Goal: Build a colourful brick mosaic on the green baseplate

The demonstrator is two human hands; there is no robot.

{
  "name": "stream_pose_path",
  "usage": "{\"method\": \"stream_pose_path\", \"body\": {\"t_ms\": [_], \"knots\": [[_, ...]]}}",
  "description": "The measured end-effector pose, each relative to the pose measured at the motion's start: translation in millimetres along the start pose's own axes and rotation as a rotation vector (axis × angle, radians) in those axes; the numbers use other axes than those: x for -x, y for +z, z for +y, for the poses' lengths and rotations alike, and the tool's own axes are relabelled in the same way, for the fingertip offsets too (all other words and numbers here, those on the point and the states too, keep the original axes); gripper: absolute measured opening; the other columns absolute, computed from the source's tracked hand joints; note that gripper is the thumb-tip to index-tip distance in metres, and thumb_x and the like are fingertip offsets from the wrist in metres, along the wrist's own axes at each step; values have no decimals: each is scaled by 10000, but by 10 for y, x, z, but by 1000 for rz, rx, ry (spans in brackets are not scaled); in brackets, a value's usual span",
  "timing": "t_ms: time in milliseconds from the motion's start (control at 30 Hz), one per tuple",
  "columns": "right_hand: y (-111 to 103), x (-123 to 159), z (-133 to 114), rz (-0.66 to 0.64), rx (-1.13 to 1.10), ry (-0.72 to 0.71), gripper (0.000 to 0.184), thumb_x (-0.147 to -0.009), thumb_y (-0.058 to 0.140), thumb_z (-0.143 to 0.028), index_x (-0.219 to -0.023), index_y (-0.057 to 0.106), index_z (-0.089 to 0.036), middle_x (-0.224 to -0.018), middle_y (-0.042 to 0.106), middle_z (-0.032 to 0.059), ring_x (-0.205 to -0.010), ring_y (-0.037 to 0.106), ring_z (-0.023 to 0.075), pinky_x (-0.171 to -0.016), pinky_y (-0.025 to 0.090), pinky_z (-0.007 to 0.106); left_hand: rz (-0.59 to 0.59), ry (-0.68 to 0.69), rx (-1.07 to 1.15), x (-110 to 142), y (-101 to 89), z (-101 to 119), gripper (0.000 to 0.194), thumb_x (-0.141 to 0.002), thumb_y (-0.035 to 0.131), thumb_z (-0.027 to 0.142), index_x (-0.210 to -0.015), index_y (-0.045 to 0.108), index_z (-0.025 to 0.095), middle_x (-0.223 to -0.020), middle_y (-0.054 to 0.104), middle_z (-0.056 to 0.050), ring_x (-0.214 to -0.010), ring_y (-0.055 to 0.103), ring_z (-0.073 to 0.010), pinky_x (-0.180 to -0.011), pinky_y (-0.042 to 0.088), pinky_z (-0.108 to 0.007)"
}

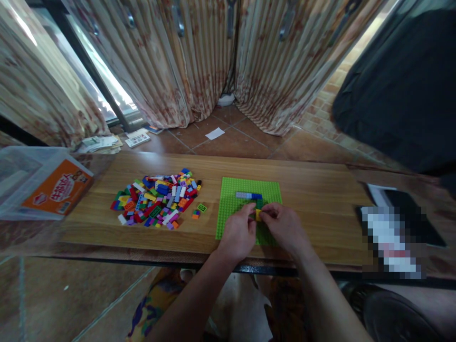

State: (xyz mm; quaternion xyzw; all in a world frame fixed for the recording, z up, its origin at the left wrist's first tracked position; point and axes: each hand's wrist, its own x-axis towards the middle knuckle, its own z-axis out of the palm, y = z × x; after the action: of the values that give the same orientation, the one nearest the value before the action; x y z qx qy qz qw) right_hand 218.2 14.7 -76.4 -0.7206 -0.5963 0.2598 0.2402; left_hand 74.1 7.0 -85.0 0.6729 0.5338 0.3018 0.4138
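Observation:
A yellow brick (258, 215) sits over the bright green baseplate (228, 190), at the near end of a bent row. That row has a grey to light blue stretch (244, 194), a dark blue brick (256, 195) and a dark green brick (260, 203). My right hand (287, 228) pinches the yellow brick from the right with thumb and forefinger. Curved around the left side of the row, my left hand (239, 232) has thumb and forefinger apart, with nothing visible between them. Both hands cover part of the baseplate's near half.
Left of the baseplate lies a heap of mixed bricks (156, 197), with a few loose pieces (202, 208) beside it. A clear plastic tub (14, 161) with an orange label stands at the far left of the wooden board (320, 190). Dark flat items (413, 213) lie at the right.

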Motion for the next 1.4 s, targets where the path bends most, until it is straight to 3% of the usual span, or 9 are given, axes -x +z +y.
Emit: {"method": "stream_pose_path", "body": {"t_ms": [500,833,1133,1300,1400], "knots": [[-16,-94,97,41,-79,40,162,-771,635,-281,-880,707,-186,-803,742,53,-750,678,194,-718,482,311,-34,-5,-61,18,9,60,555,-846,543,65,-1393,471,134,-1196,697,-115,-993,674,-217,-991,503,-430],[18,-127,151,30,-135,83,170,-740,651,-322,-841,704,-196,-735,716,36,-632,636,172,-581,465,277,-14,44,-103,32,41,12,562,-857,536,100,-1407,445,177,-1186,690,-104,-1019,658,-224,-975,503,-427],[32,-140,152,15,-192,131,162,-719,657,-312,-819,713,-198,-728,729,44,-616,648,171,-571,490,275,-4,82,-152,56,84,-17,558,-867,502,87,-1413,407,157,-1225,643,-135,-1100,614,-240,-1013,479,-460],[27,-137,130,35,-177,118,140,-715,651,-309,-775,718,-202,-713,726,42,-622,652,176,-567,487,275,31,210,-234,125,137,-53,445,-868,462,73,-1300,532,152,-1253,599,-122,-1165,555,-244,-1043,470,-430],[41,-154,160,46,-220,96,118,-702,672,-310,-742,720,-210,-686,725,39,-623,657,178,-561,494,272,30,288,-355,174,205,-88,470,-869,441,76,-1327,520,143,-1275,571,-135,-1153,544,-263,-1039,473,-449]]}}
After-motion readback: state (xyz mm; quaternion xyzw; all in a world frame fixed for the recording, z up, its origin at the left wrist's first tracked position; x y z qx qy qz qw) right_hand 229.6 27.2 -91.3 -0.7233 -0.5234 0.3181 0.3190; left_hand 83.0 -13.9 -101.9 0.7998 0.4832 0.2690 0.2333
